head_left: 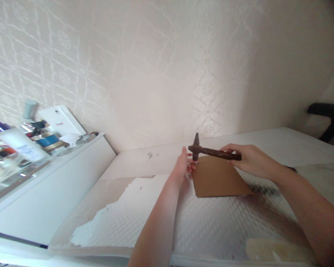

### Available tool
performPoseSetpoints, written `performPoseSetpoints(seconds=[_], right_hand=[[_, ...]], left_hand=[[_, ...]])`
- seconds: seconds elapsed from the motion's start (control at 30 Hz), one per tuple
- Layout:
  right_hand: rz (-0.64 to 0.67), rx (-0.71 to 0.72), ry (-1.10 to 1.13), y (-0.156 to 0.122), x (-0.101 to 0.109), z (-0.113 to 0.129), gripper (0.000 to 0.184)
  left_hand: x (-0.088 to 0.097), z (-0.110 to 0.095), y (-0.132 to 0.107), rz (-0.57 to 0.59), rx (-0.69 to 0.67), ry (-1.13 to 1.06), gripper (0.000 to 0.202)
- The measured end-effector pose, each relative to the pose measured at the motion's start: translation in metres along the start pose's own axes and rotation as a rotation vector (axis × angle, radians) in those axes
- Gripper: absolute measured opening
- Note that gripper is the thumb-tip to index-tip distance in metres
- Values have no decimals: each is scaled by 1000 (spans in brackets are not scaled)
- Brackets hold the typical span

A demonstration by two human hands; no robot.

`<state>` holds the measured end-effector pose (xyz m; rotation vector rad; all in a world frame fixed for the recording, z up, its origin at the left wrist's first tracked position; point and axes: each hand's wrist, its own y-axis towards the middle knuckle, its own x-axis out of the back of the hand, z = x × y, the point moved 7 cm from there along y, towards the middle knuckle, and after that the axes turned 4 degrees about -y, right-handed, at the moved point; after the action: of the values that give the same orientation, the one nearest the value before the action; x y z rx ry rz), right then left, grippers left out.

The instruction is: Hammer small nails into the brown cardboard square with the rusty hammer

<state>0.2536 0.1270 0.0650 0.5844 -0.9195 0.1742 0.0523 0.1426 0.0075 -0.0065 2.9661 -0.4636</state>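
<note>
Crosswise, a hammer (pixel 208 151) is held by its handle in the wrapped right hand (pixel 249 157), its head above a brown sheet's (pixel 218 181) far left corner, on the table (pixel 133 161). Beside that corner, the left hand (pixel 182 163) has bent fingers; I cannot tell its grip.

bare forearms (pixel 161 215), L/R fingers (pixel 184 152) also bare

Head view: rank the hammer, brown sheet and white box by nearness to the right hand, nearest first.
1. Hammer: gripped by its handle in the right hand.
2. Brown sheet: below the hand and to its left.
3. White box: far left, on top of the white cabinet.
</note>
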Motion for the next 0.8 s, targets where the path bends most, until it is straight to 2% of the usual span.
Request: performPoseSetpoints(seconds=[0.43,0.63,0.8], right_hand=[[45,-3,27,0,-3,3,28],[13,-10,29,0,0,-1,29],[76,-18,15,0,-5,-4,29]], left_hand=[[0,-1,-1,-2,-14,-12,62],[1,-1,-1,-5,-1,-17,61],[3,-2,-3,-38,-18,-26,58]])
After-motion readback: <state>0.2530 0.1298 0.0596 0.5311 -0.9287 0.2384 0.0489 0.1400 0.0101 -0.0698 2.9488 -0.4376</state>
